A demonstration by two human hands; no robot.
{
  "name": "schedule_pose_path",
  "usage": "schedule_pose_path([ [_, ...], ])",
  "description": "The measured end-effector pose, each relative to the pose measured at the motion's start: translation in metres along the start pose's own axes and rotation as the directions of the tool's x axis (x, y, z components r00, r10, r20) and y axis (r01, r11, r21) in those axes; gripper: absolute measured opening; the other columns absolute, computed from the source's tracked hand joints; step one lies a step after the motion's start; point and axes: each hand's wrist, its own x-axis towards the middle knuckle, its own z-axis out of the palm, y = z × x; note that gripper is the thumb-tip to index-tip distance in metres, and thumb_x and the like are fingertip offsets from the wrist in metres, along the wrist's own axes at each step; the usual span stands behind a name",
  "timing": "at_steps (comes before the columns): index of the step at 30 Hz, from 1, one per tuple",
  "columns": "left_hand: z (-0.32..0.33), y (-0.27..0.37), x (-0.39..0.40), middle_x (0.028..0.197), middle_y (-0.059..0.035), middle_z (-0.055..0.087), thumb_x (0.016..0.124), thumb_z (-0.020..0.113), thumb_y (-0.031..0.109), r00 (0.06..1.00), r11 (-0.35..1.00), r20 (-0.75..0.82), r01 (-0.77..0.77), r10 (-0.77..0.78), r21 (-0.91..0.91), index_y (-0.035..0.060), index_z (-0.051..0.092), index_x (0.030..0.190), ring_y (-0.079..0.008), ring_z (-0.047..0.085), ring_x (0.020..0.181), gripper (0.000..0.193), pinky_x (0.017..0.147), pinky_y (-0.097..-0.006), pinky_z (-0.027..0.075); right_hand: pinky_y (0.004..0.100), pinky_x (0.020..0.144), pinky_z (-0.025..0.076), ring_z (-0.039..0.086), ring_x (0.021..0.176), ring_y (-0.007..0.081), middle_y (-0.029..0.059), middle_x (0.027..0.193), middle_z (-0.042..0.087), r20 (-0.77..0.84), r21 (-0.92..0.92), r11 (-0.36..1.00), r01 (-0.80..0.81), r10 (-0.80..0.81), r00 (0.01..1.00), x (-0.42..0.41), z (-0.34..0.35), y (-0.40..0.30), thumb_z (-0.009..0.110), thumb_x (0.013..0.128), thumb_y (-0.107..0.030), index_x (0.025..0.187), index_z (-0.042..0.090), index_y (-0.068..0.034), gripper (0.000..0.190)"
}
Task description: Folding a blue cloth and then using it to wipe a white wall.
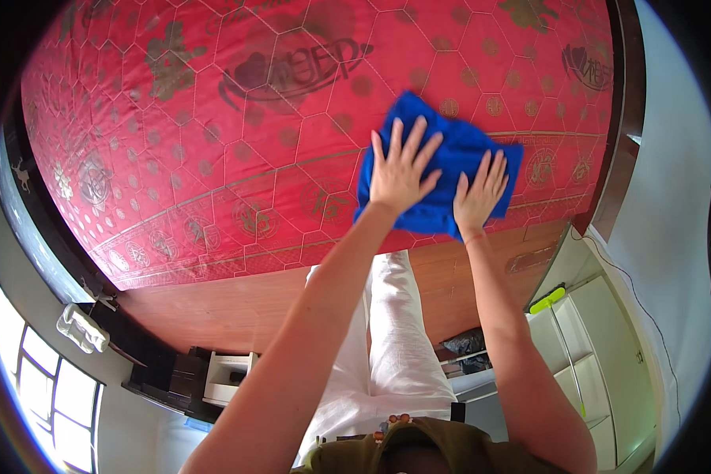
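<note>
A folded piece of blue cloth lies on a red quilted mattress printed with gold and dark patterns. My left hand rests palm down on the left part of the cloth, its fingers spread. On the cloth's right part lies my right hand, also palm down, with the fingers close together and the thumb apart. Both hands press flat; neither grasps the fabric. A thin red band circles my right wrist.
A dark bed frame edges the mattress. Below is a wooden floor. Pale shelves stand at lower right beside a green-headed broom. A black plastic bag and a white drawer unit stand behind me.
</note>
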Motion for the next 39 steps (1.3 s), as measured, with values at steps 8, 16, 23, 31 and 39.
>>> schedule_pose_path([
  [8, 0.000, -0.029, -0.112, 0.165, 0.0009, 0.032, 0.091, 0.064, 0.049, 0.992, 0.996, 0.092, -0.080, 0.084, -0.049, 0.0385, 0.044, 0.153, -0.0349, 0.032, 0.148, 0.066, 0.114, -0.0726, 0.024, 0.0617, 0.120, 0.018, 0.020, 0.152, 0.0466, 0.0281, 0.165, 0.021, 0.065, -0.018, 0.994, -0.108, 0.109, 0.992, -0.101, 0.009, -0.052, 0.041, 0.104, -0.042, 0.156, 0.031, 0.004, 0.070],
  [16, -0.070, -0.165, -0.184, 0.165, -0.0092, 0.032, 0.087, 0.067, 0.043, 0.943, 0.943, -0.110, 0.323, -0.313, 0.082, 0.0321, 0.048, 0.152, -0.0463, 0.023, 0.151, 0.068, 0.119, -0.0700, 0.011, 0.0650, 0.117, 0.021, 0.027, 0.150, 0.0439, 0.0247, 0.162, 0.029, 0.140, 0.113, 0.965, 0.236, -0.251, 0.958, -0.065, 0.029, -0.221, 0.058, 0.097, -0.040, 0.155, 0.034, -0.001, 0.074],
  [23, -0.128, -0.304, -0.267, 0.167, -0.0123, 0.027, 0.094, 0.059, 0.038, 0.800, 0.810, -0.358, 0.562, -0.481, 0.168, 0.0192, 0.043, 0.155, -0.0475, 0.015, 0.154, 0.066, 0.122, -0.0644, 0.010, 0.0553, 0.122, 0.021, 0.030, 0.152, 0.0296, 0.0141, 0.163, 0.034, 0.097, 0.338, 0.690, 0.640, -0.702, 0.705, -0.024, 0.054, -0.406, 0.058, 0.097, -0.042, 0.154, 0.039, -0.006, 0.070],
  [31, -0.133, -0.369, -0.310, 0.169, -0.0111, 0.021, 0.100, 0.048, 0.048, 0.558, 0.608, -0.502, 0.790, -0.661, 0.077, 0.0222, 0.035, 0.160, -0.0470, 0.010, 0.155, 0.066, 0.123, -0.0631, 0.010, 0.0525, 0.126, 0.014, 0.024, 0.154, 0.0247, 0.0086, 0.166, 0.028, 0.043, 0.304, 0.515, 0.801, -0.848, 0.528, -0.033, 0.083, -0.512, 0.057, 0.098, -0.044, 0.157, 0.036, -0.012, 0.071],
  [39, -0.114, -0.288, -0.298, 0.167, -0.0204, 0.021, 0.096, 0.058, 0.045, 0.709, 0.731, -0.387, 0.672, -0.589, 0.120, 0.0133, 0.038, 0.157, -0.0519, 0.011, 0.153, 0.072, 0.120, -0.0680, 0.009, 0.0537, 0.119, 0.029, 0.037, 0.148, 0.0275, 0.0088, 0.160, 0.041, 0.087, 0.342, 0.615, 0.711, -0.774, 0.628, -0.042, 0.043, -0.389, 0.064, 0.094, -0.039, 0.152, 0.045, -0.014, 0.066],
])
